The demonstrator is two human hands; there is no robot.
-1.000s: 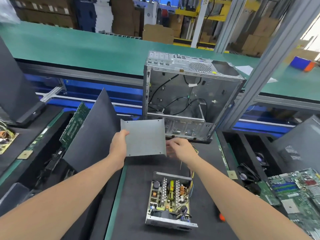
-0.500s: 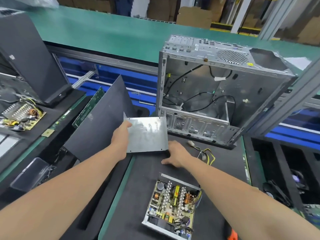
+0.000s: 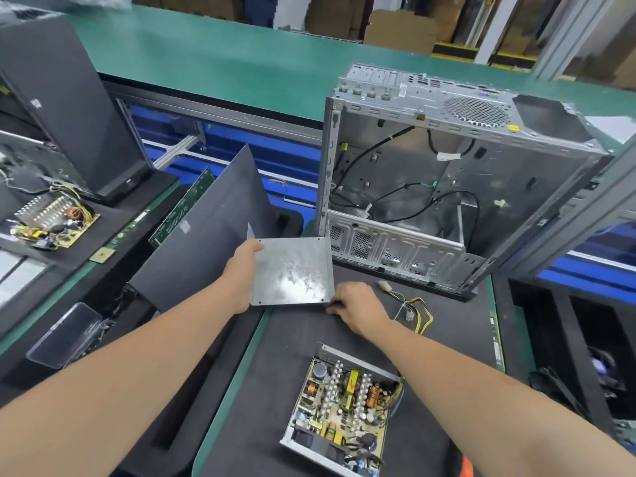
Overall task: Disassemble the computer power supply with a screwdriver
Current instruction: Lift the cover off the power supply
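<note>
Left hand (image 3: 241, 268) grips the metal cover (image 3: 292, 273) by its edge; right hand (image 3: 358, 304) rests slack on the worktop (image 3: 289, 342) beside it.

Green conveyor belt (image 3: 206, 60), grey aluminium post (image 3: 564, 32), cardboard boxes (image 3: 399, 32) behind, blue panels (image 3: 161, 120) beneath

I am holding the cover plate (image 3: 292, 273) by its left edge in my left hand's (image 3: 241, 270) fingers (image 3: 254, 246). Its near right corner is sitting just beside my right hand's (image 3: 358, 304) fingers (image 3: 335, 307), which are resting on the tabletop (image 3: 292, 333). Nearer to me than both sets of fingers, the power supply (image 3: 344, 407) is lying on the tabletop. Beyond the fingers the computer case (image 3: 447, 187) is standing, its open side facing me. A cable bundle (image 3: 414, 309) is lying just right of my right fingers. A side panel (image 3: 206, 235) is leaning left of my left fingers, with a circuit board (image 3: 55, 220) lying well further left.
</note>
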